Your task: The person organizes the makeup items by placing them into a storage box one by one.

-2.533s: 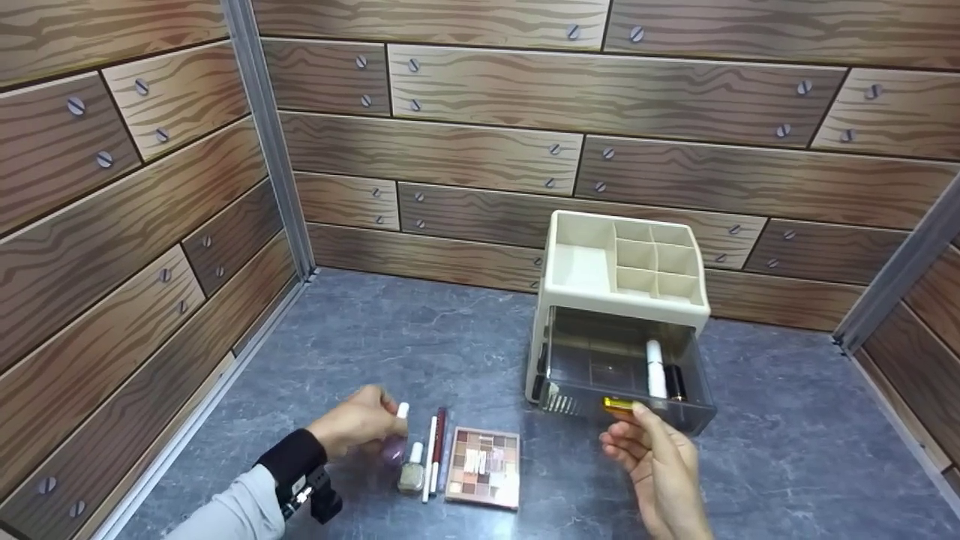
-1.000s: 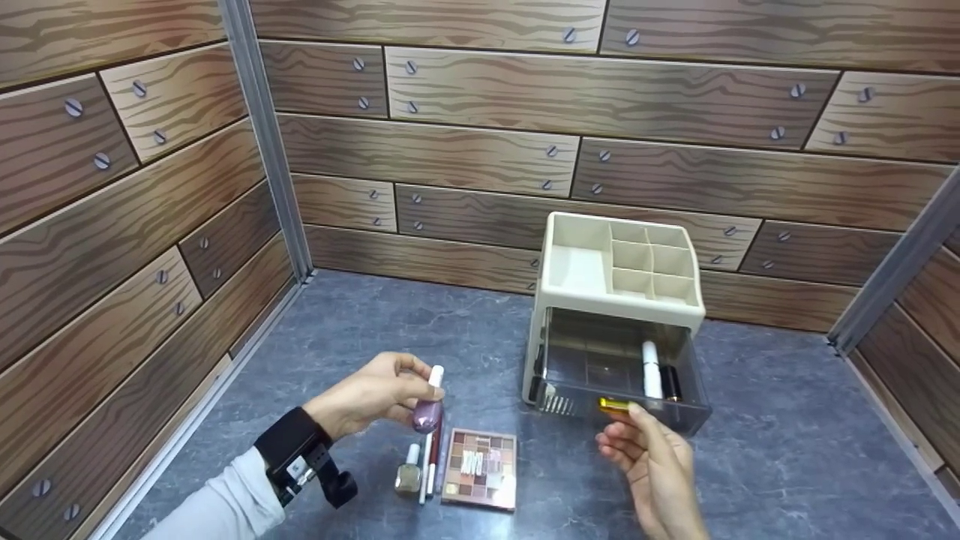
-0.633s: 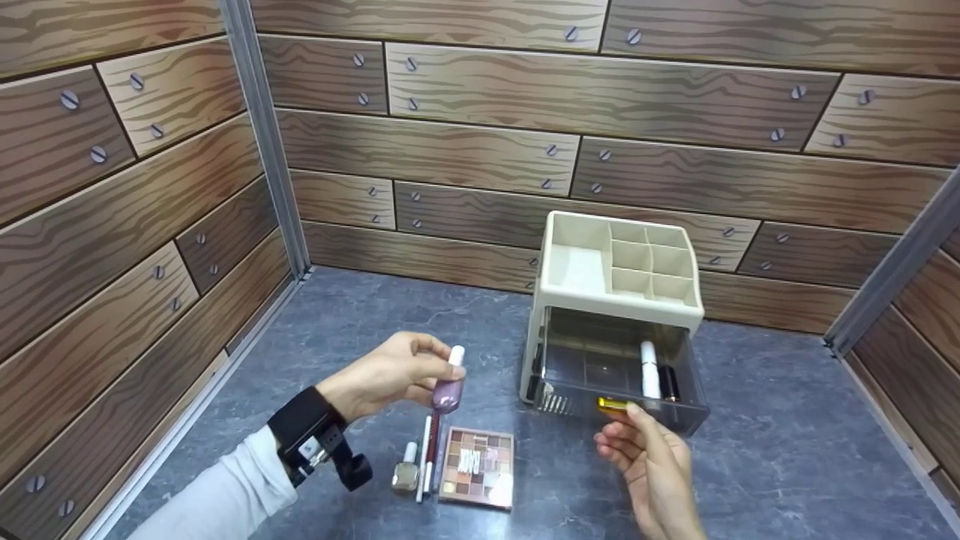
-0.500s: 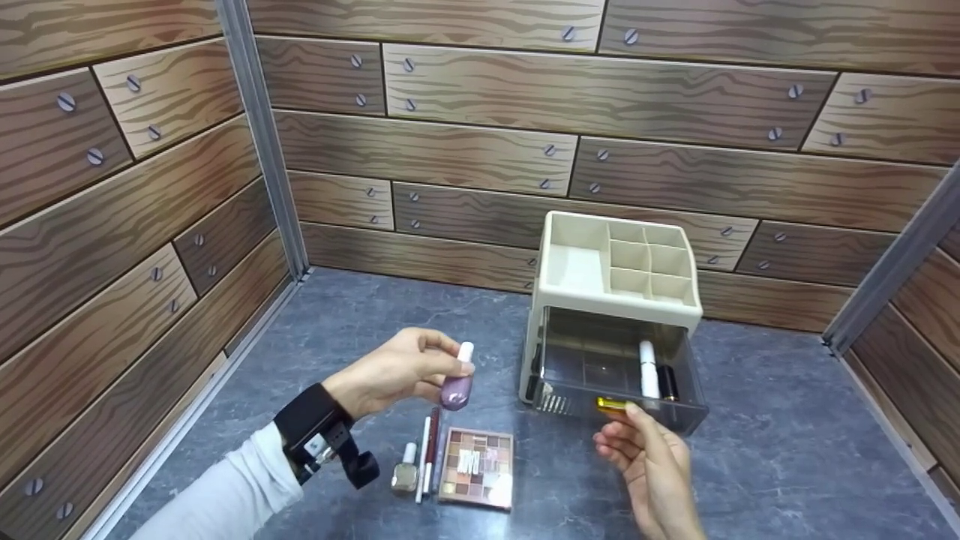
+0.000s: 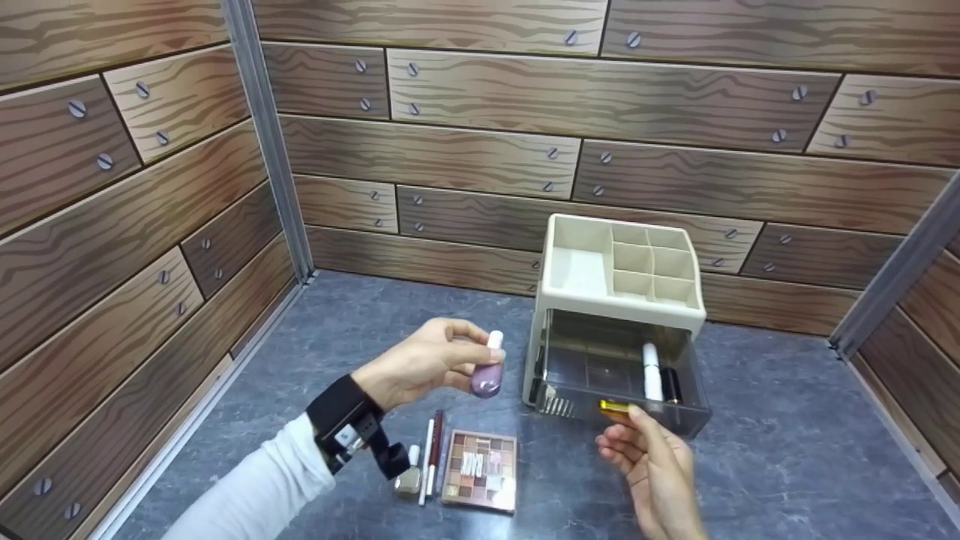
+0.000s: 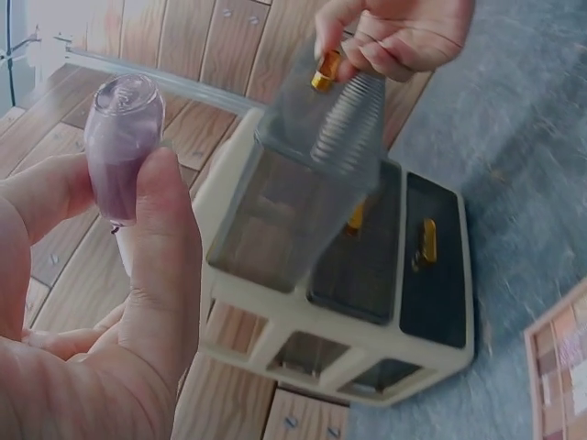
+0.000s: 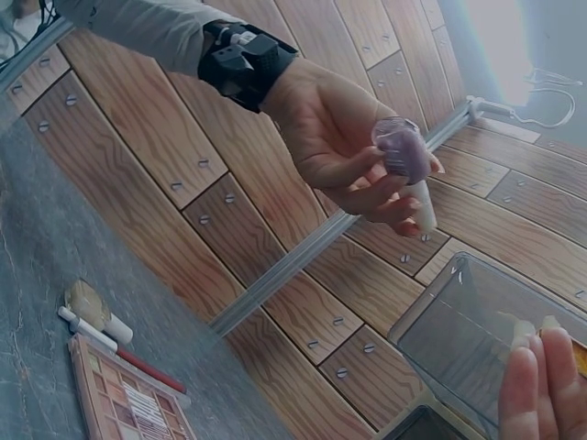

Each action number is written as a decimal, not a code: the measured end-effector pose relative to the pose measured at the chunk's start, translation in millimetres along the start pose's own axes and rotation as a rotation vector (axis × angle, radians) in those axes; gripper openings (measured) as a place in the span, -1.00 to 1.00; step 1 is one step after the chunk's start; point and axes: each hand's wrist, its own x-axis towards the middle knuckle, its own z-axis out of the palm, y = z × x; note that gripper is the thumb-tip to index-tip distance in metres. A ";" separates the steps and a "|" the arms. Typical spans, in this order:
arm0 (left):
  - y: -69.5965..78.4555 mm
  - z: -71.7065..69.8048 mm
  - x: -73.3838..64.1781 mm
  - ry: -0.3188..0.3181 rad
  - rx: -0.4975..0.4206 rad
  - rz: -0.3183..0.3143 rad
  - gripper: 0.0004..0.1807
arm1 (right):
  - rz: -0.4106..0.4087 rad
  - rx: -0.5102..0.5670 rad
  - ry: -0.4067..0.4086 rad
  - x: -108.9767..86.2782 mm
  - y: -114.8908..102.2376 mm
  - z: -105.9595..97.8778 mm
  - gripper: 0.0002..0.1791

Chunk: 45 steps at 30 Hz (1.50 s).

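My left hand [image 5: 427,364] pinches a nail polish bottle [image 5: 487,379] with purple polish and a white cap, held in the air left of the drawer. In the left wrist view, the thumb and fingers grip the purple bottle [image 6: 124,151]. My right hand [image 5: 654,465] pinches the gold handle [image 5: 614,407] of a see-through grey drawer [image 5: 694,421], which is pulled out of a cream cosmetics organizer [image 5: 551,294]. Inside the drawer lie a white tube [image 5: 652,371] and a black tube [image 5: 672,385] at its right side.
An eyeshadow palette [image 5: 480,471] lies on the grey table [image 5: 360,319]. To its left are a white pencil [image 5: 425,465], a dark red pencil [image 5: 436,442] and another nail polish bottle [image 5: 409,481], partly behind the wrist camera. Wood-patterned walls surround the table.
My left hand has lifted the purple nail polish bottle off the table and carried it right and away from me, toward the drawer. The right hand stays on the handle.
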 end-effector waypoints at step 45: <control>26.9 58.8 48.8 -0.045 0.059 -0.013 -0.78 | -0.033 0.014 -0.043 0.1 0.3 -1.4 -0.62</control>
